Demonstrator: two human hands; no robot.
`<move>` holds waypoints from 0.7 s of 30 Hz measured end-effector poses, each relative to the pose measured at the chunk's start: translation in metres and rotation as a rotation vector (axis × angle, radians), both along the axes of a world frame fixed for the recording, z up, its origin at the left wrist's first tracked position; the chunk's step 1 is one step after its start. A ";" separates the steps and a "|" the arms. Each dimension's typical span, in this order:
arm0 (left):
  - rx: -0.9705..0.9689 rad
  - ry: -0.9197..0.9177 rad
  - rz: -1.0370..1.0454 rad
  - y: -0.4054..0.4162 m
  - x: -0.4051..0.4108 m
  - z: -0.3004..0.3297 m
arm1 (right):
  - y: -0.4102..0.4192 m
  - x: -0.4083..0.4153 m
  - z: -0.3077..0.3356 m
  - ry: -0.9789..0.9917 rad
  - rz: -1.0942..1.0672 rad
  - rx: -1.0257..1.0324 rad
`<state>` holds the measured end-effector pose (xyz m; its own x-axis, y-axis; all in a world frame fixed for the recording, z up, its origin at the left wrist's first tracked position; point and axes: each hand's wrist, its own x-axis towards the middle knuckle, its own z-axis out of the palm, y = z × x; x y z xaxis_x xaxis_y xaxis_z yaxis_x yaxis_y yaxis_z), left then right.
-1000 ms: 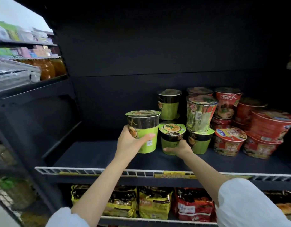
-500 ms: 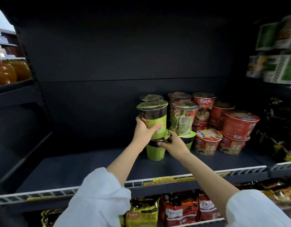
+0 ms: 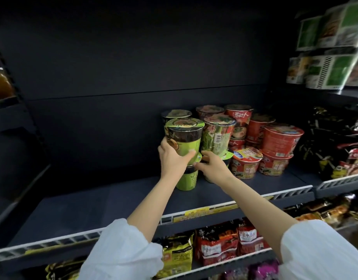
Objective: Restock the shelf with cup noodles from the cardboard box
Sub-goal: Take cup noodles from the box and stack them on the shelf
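Currently a stacking step: the left hand (image 3: 173,158) wraps its fingers and thumb round the lower wall of a tall green-and-black paper noodle cup (image 3: 183,139), held upright, foil lid up, long axis vertical with perhaps a slight lean toward 11 o'clock. The grip sits low on the body, probably so the base can be guided onto the lid beneath.

Directly under it, at 6 o'clock, stands a second green noodle cup (image 3: 186,181) on the dark metal shelf deck (image 3: 93,209). Cannot tell whether the held cup's base is fully seated on that lid or just above it; the hands cover the joint.

The right hand (image 3: 211,168) reaches in from 4 o'clock, fingers loosely spread, tips at the lower cup's lid rim. Reads as steadying the bottom cup while the top one lands. Not wrapped round anything that shows.

Just beside the stack at 3 o'clock is another two-high stack of green cups (image 3: 216,140), then red bowl-shaped noodle tubs (image 3: 279,142) further out. Stacking two high matches the neighbours, so the placement looks deliberate.

The cardboard box is out of view. The shelf's 9 o'clock side carries no stock.
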<state>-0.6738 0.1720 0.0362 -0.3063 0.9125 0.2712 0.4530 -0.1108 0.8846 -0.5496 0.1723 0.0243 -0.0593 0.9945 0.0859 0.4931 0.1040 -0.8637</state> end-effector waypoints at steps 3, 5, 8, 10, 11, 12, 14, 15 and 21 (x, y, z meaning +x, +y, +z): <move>0.222 0.066 0.185 -0.022 0.010 -0.001 | -0.008 0.009 0.003 0.046 0.008 0.039; 0.338 0.157 0.151 -0.035 0.022 0.001 | -0.015 0.021 0.006 0.064 0.012 0.076; 0.231 0.311 -0.102 -0.050 0.049 0.005 | -0.031 0.050 0.010 0.031 0.004 0.172; 0.157 0.423 -0.194 -0.059 0.074 0.007 | -0.046 0.079 0.012 -0.037 -0.007 0.226; 0.154 0.489 -0.206 -0.064 0.089 0.007 | -0.055 0.096 0.014 -0.073 -0.011 0.249; 0.154 0.546 -0.213 -0.068 0.105 0.008 | -0.064 0.115 0.014 -0.107 -0.021 0.266; 0.144 0.604 -0.237 -0.078 0.144 0.007 | -0.083 0.158 0.015 -0.176 -0.060 0.299; 0.137 0.609 -0.260 -0.082 0.167 0.005 | -0.094 0.184 0.015 -0.210 -0.089 0.312; 0.121 0.510 -0.414 -0.119 0.327 -0.013 | -0.161 0.356 0.003 -0.353 -0.281 0.281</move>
